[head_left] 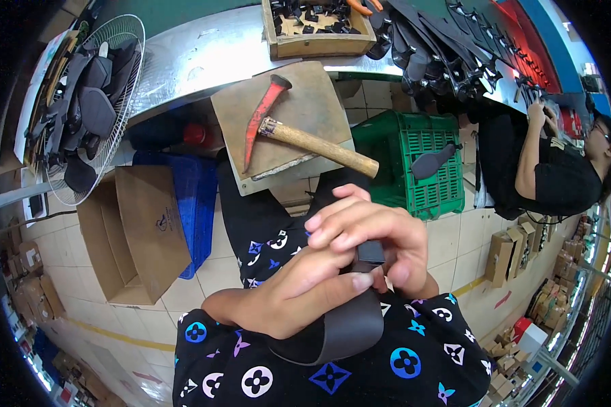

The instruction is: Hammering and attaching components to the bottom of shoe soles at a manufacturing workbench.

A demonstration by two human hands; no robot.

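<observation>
My left hand [302, 288] is closed on a black shoe sole [353, 329], held low in front of my shirt. Its wide, smooth end shows below the fingers. A small black block [371, 253] shows between the two hands at the narrow end of the sole; whether it is fixed there I cannot tell. Curled over the same end is my right hand [390, 234], its fingers bent around the block. Beyond the hands, a hammer [312, 142] with a red head and worn wooden handle lies on a brown-topped work block [299, 91].
A wooden box [319, 46] of small black parts stands on the metal bench [183, 68]. Black soles fill a white wire basket [132, 88] at left and hang along the right bench. A cardboard box [153, 230] and green crate [400, 129] flank me. A co-worker [563, 176] sits at right.
</observation>
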